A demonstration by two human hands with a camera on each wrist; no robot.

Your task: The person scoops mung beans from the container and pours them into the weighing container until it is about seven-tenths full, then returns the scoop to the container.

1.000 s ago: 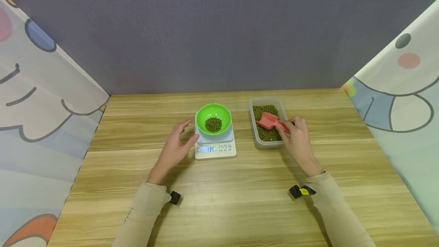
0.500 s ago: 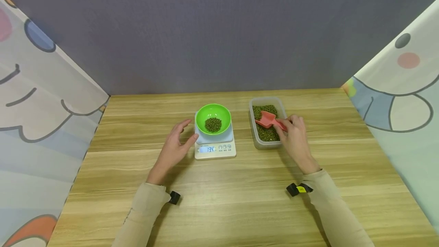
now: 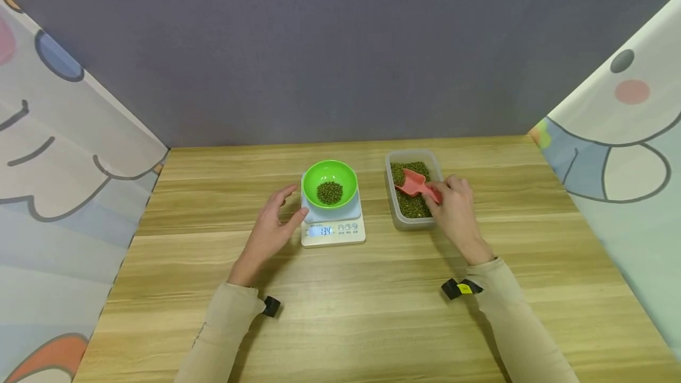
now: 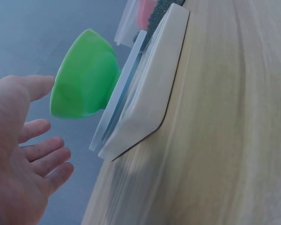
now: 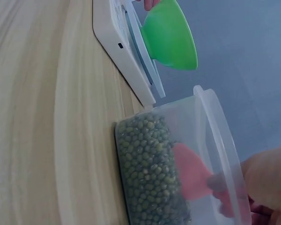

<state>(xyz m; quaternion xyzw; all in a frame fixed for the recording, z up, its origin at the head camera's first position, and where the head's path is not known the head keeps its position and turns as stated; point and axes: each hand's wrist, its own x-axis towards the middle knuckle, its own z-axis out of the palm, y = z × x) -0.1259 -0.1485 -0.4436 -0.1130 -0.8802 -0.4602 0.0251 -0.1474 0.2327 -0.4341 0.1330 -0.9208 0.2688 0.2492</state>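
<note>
A green bowl (image 3: 330,182) holding some green beans stands on a white kitchen scale (image 3: 333,226) whose lit display reads 134. My left hand (image 3: 276,217) rests on the table just left of the scale, fingers relaxed, touching nothing I can make out. The left wrist view shows that left hand (image 4: 23,159) spread beside the bowl (image 4: 84,77). My right hand (image 3: 452,208) grips the handle of a red scoop (image 3: 414,183), whose blade lies over the beans in a clear plastic tub (image 3: 412,220). Through the tub wall (image 5: 196,154) the scoop (image 5: 192,173) shows in the right wrist view.
The wooden table (image 3: 372,312) is fenced by a grey back wall (image 3: 340,46) and cartoon-printed side panels (image 3: 64,152). Both forearms wear beige sleeves with a black wrist-mounted device (image 3: 457,288).
My right hand has drawn the red scoop slightly back and left over the beans in the tub. The left hand, bowl and scale have stayed put.
</note>
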